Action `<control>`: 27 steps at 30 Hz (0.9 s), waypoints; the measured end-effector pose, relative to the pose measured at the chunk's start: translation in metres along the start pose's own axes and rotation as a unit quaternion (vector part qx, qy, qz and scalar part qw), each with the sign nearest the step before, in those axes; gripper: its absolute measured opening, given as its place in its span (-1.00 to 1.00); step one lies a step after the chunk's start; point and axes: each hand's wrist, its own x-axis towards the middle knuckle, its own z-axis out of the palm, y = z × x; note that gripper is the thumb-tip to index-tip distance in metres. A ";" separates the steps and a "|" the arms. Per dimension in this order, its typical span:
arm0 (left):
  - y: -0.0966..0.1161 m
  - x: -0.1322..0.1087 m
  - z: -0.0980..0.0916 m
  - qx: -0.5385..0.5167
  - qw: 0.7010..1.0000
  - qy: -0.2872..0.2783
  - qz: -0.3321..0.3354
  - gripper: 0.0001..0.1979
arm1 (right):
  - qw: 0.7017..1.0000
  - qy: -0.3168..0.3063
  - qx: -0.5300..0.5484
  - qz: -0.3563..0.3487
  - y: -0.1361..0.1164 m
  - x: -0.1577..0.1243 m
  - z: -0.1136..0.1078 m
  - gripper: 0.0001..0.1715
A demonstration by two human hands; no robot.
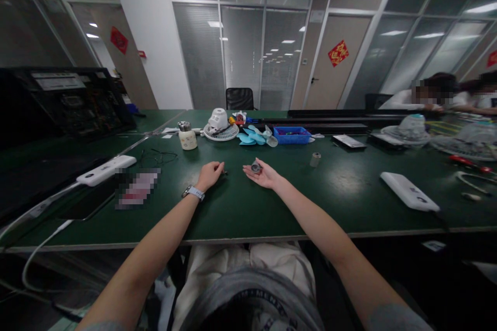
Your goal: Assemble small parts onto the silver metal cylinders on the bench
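My right hand [266, 174] is turned palm up over the green table, with a small grey metal cylinder [255, 167] held between the thumb and fingers. Its round, hollow-looking end faces me. To the left, my left hand [210, 175] has its fingers curled in near the tabletop, a watch [193, 193] on the wrist. Something small and dark shows at those fingertips, too small to name. A similar grey metal cylinder [315, 160] stands upright on the table, to the right of my right hand.
Across the table [248, 217] lie light-blue fan blades [254, 136], a white fan part [219, 123], a blue basket [292, 135] and a cream flask [188, 137]. White power strips [409, 191] flank me. Glasses [157, 155] and a phone [91, 201] sit left. People sit far right.
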 end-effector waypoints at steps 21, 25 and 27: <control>0.002 -0.001 -0.003 0.000 1.000 0.001 -0.002 -0.51 | 0.932 0.090 -0.297 -0.188 0.010 0.004 0.003 -0.74; 0.002 -0.001 -0.003 -0.003 1.000 -0.005 -0.001 -0.51 | 0.741 0.140 -0.546 -0.365 -0.002 -0.004 -0.009 -0.58; 0.003 -0.001 -0.003 -0.002 1.000 -0.006 -0.001 -0.51 | 0.684 0.179 -0.581 -0.403 -0.017 -0.008 -0.018 -0.56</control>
